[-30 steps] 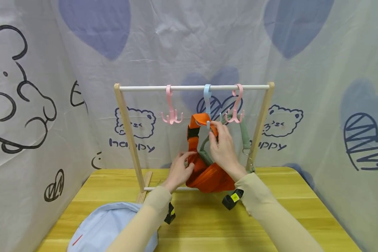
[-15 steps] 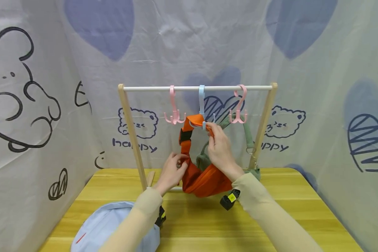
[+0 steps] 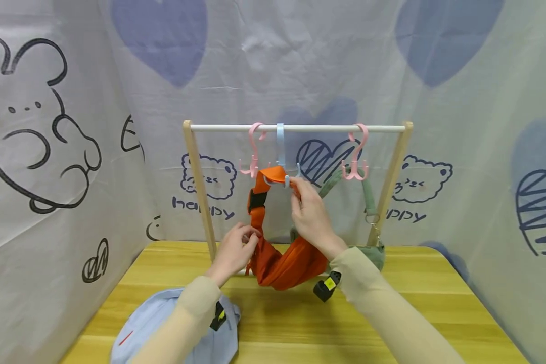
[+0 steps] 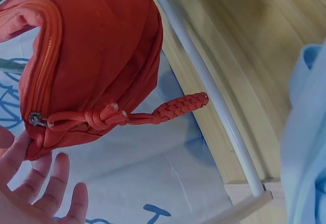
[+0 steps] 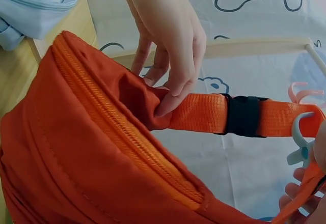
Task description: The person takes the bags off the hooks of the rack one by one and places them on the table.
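An orange-red waist bag [image 3: 282, 270] hangs in front of the rack, its orange strap with a black buckle [image 3: 257, 200] looped over a prong of the blue hook [image 3: 280, 144]. My left hand [image 3: 234, 250] pinches the bag's left end, where the strap joins; in the right wrist view its thumb and finger press into the cloth [image 5: 137, 94]. Close beside the blue hook, my right hand [image 3: 313, 215] pinches the strap's other side. A braided zipper pull [image 4: 181, 107] dangles from the bag in the left wrist view.
The rack's white bar [image 3: 318, 128] also carries two pink hooks, left [image 3: 254, 151] and right [image 3: 356, 151]. From the right one hangs a green bag [image 3: 370, 257], partly hidden behind my right arm. A light blue bag [image 3: 164, 323] lies on the wooden table [image 3: 391, 323], front left.
The blue hook has slid left along the bar, nearer the left pink hook. Both hands and the waist bag moved left with it, uncovering more of the green bag. The head view shifted slightly.
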{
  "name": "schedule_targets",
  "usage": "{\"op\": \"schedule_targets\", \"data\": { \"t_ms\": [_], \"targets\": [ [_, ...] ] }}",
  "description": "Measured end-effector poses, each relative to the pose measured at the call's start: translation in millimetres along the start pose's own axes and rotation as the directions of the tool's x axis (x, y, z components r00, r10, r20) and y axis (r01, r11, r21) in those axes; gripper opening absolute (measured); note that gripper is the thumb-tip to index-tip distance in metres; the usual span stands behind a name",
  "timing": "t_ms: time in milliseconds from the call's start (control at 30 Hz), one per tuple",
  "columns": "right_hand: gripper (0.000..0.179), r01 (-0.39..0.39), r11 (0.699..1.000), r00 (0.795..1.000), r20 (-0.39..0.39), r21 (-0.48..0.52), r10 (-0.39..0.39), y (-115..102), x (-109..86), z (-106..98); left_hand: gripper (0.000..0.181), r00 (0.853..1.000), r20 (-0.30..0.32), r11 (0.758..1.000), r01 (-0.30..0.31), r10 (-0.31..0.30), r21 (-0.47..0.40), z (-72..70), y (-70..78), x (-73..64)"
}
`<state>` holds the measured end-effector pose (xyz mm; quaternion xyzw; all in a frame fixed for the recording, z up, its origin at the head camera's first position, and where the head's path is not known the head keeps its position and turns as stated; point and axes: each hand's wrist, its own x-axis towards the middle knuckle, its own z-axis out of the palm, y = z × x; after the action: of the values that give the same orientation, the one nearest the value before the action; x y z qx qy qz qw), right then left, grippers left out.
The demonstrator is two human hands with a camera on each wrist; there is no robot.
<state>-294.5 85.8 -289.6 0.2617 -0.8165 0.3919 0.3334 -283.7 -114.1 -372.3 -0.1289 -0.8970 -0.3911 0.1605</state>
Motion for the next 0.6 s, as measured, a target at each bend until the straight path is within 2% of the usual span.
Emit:
{"op": "schedule_targets", "data": {
  "t_ms": [67,167,300,367,467,600],
  "targets": [
    [0.029,-0.012,1.0,1.0,0.015,0.007,0.012,-2.1,1.3,1.5,0.025,1.0,0.005,1.0,-0.017,0.017,0.002,-3.1,-2.5,-1.8],
    [0.025,-0.034,0.999,0.999,0.025,0.036,0.033,-3.4,4.0,2.5,0.023,0.997,0.037,0.997,-0.074,0.074,-0.002,-5.8,-4.1,-4.0],
    [0.018,-0.073,0.994,0.997,0.015,0.081,0.072,-4.0,5.4,0.4,0.021,0.979,0.092,0.984,-0.178,0.18,-0.024,-7.9,-3.0,-6.8],
    [0.018,-0.098,0.989,0.995,0.017,0.107,0.097,-3.7,5.2,-1.6,0.021,0.97,0.104,0.975,-0.213,0.218,-0.063,-9.5,-2.0,-7.2],
    [0.019,-0.138,0.981,0.99,0.035,0.14,0.134,-2.6,5.4,-5.3,0.02,0.963,0.077,0.96,-0.244,0.256,-0.14,-14.0,1.1,-6.7],
    [0.018,-0.177,0.969,0.984,0.046,0.172,0.171,-1.3,6.1,-10.1,0.014,0.97,-0.004,0.943,-0.236,0.242,-0.237,-19.4,8.4,-2.1]
  ]
}}
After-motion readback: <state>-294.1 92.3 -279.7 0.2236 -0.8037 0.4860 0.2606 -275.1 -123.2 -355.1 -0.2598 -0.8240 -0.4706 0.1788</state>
